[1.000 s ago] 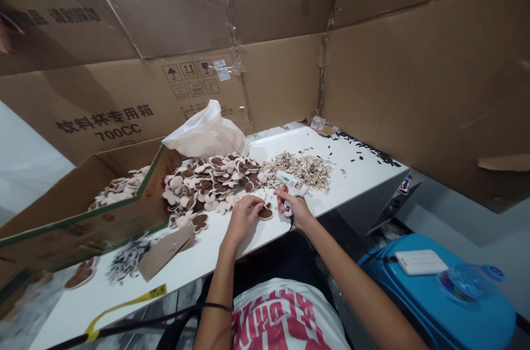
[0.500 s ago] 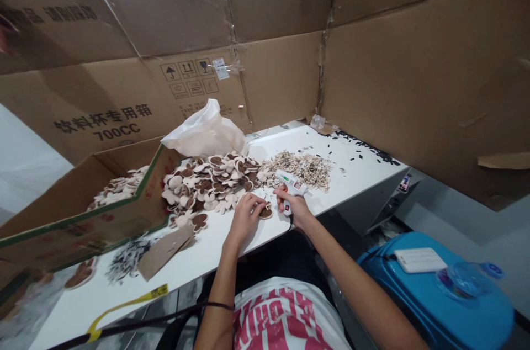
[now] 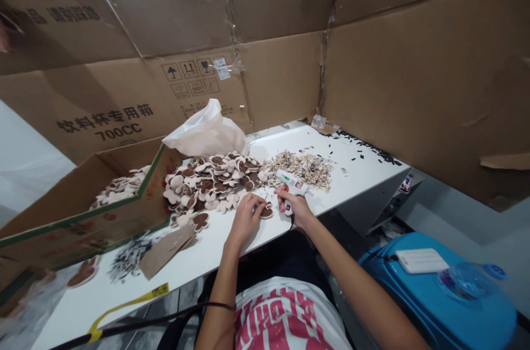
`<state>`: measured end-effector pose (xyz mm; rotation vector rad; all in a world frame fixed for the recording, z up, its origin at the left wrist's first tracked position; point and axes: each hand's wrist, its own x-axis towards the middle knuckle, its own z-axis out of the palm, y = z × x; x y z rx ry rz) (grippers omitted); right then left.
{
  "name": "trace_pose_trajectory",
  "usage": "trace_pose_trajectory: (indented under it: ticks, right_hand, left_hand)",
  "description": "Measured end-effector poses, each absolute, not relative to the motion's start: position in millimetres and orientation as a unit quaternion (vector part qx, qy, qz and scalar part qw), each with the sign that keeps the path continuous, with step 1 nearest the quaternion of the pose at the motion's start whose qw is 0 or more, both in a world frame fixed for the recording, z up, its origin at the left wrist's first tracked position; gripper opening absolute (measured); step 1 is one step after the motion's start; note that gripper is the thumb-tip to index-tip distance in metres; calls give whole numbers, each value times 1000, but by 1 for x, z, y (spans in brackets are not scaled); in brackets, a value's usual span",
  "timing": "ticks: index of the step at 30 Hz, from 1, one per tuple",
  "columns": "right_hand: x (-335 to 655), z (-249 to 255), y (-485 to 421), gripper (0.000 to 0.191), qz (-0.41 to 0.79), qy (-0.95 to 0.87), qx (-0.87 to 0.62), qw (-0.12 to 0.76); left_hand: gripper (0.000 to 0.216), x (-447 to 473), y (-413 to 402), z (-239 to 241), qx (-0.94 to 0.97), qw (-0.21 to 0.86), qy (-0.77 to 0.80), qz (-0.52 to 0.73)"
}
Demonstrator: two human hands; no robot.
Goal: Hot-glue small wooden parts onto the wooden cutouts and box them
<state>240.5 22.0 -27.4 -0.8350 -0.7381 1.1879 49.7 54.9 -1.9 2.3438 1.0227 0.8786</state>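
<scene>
And the right hand (image 3: 293,206) is gripping the white glue gun (image 3: 295,183), fingers curling around its handle! Just beside it, the brown felt piece (image 3: 266,212) is lying on the counter (image 3: 215,235), near the front edge. The left hand (image 3: 248,214) is meeting that piece, fingertips bunching at its side; whether they're pinching anything, I cannot tell. Beyond, felt shapes (image 3: 211,181) are heaping up beside pale strips (image 3: 308,170).
</scene>
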Motion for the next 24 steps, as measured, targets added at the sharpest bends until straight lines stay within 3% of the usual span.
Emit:
trace_pose_trajectory:
  ticks: [24]
  right_hand:
    - [239,-29,24,32,522,-334,-376,689]
  left_hand:
    - [12,51,57,-5,843,205,384,317]
